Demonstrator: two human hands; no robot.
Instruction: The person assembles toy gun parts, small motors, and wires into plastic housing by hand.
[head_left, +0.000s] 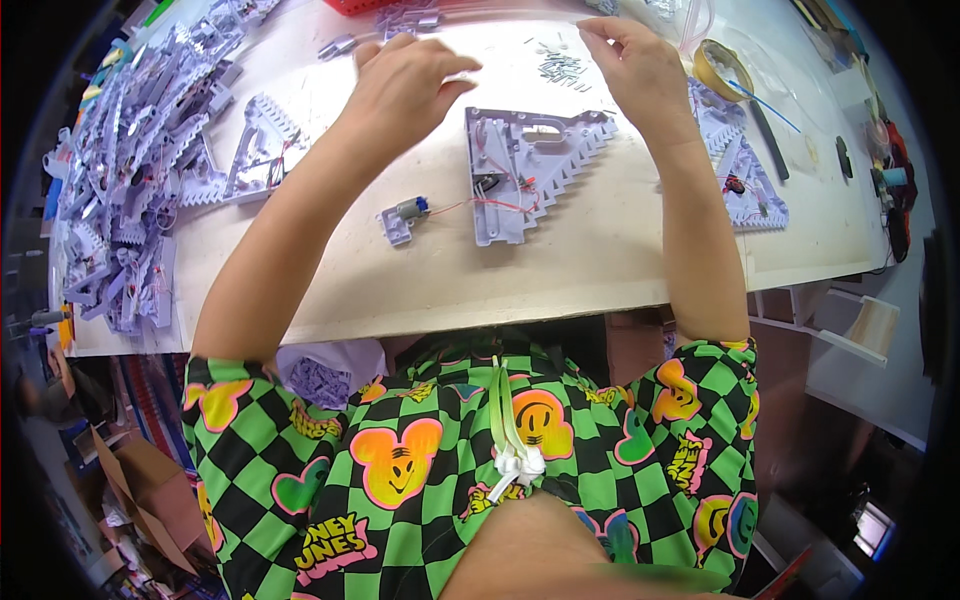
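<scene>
In the middle of the desk [600,270], just below your hands, lies the grey plastic housing [525,170] with its toothed edge turned to 3 o'clock. Red wires run across its inside and lead out at 9 o'clock to a small motor [405,215], which lies outside, apart from the housing. So I judge the work as partly done: the wiring sits in the housing, but the motor is not seated and I see no cover on it.

Your left hand [405,85] hovers at 11 o'clock of the housing, the fingers curled together as if pinching something small; what it is, I cannot tell. Your right hand [640,70] is at 1 o'clock, fingertips pressed together over the screws [560,65]; whether it holds one is hidden.

At 9 o'clock on the desk stands a big pile of grey parts [130,170], with one more housing [255,150] beside it. At 3 o'clock lie wired housings [745,185], a tape roll [722,68] and a dark tool [768,140]. Nothing blocks the way to the middle housing.
</scene>
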